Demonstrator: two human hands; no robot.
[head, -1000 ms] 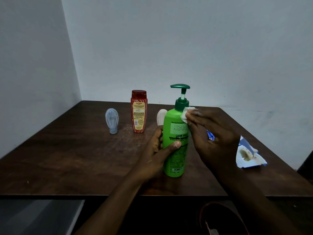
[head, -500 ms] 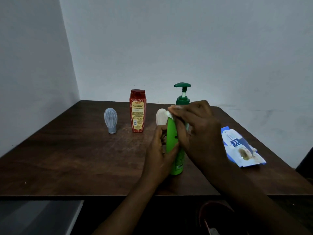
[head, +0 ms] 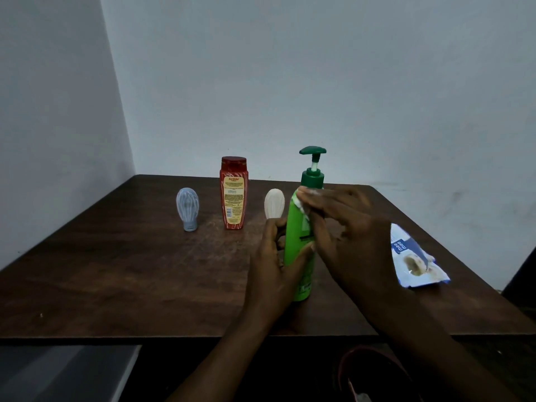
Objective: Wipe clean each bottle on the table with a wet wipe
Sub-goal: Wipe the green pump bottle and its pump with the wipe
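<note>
Looking like a plain room in a home, table pushed into a corner. Bare pale walls (head: 319, 82) are meeting at 11 o'clock, no fittings showing. Dark wooden table (head: 116, 271) is carrying household toiletries: a red bottle (head: 233, 192) at 12, a green pump bottle (head: 298, 227) near centre, a wet wipe pack (head: 414, 256) lying at 3. No tools or lab gear.
</note>
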